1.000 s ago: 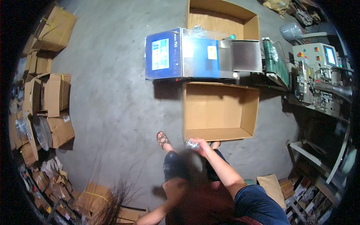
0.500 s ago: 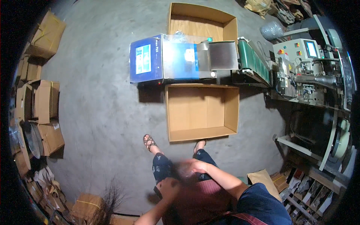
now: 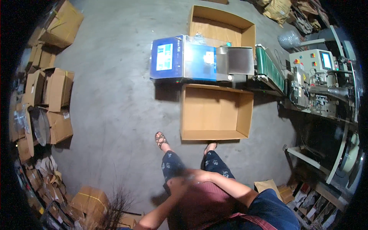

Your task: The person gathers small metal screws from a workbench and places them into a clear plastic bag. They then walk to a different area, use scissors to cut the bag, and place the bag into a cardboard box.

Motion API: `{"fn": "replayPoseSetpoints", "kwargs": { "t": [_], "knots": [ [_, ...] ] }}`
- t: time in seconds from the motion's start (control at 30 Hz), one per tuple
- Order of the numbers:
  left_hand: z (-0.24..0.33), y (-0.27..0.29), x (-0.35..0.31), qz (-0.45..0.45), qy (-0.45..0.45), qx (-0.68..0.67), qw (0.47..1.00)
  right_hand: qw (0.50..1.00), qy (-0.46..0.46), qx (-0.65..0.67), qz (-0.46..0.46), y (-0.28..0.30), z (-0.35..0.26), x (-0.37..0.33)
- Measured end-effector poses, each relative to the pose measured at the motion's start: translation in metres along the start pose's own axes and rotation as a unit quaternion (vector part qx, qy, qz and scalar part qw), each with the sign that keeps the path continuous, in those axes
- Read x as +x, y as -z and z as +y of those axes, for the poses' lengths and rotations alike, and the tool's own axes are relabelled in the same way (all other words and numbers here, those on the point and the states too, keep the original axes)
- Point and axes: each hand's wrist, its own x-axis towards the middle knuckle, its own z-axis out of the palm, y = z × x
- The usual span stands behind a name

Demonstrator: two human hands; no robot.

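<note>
Close together over my lap, my left hand (image 3: 177, 184) and my right hand (image 3: 202, 175) meet in front of a reddish apron (image 3: 209, 197). A small greyish, shiny thing (image 3: 190, 177) shows between them, too blurred to name. The right hand's fingers curl about it. Motion smears the left hand's fingers, and whether they grip anything is hidden. Beyond my feet, an open cardboard box (image 3: 216, 115) lies in front of a blue machine (image 3: 168, 61) with a lit screen. Neither hand touches the box or the machine.
Another cardboard box (image 3: 222, 21) lies behind the blue machine. A green conveyor (image 3: 269, 67) joins it to a larger packing machine (image 3: 320, 82) on the right. Stacked cartons (image 3: 59, 90) line the left side, and a tied carton (image 3: 88, 201) sits at lower left.
My hands have come together, the left moving toward the right. The clear, shiny blur by the right hand shows smaller now. The whole view has shifted, with the boxes and machines further right.
</note>
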Motion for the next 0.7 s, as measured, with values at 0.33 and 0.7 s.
{"fn": "replayPoseSetpoints", "kwargs": {
  "t": [0.33,0.7],
  "knots": [
    [0.001,0.046,-0.012,-0.039,-0.038,-0.256,0.965,0.971,-0.151,-0.130,0.130,-0.008,-0.130,-0.026],
    [0.063,0.205,-0.028,-0.110,0.134,-0.633,0.755,0.958,-0.105,0.131,0.231,-0.033,-0.269,-0.029]
  ]
}}
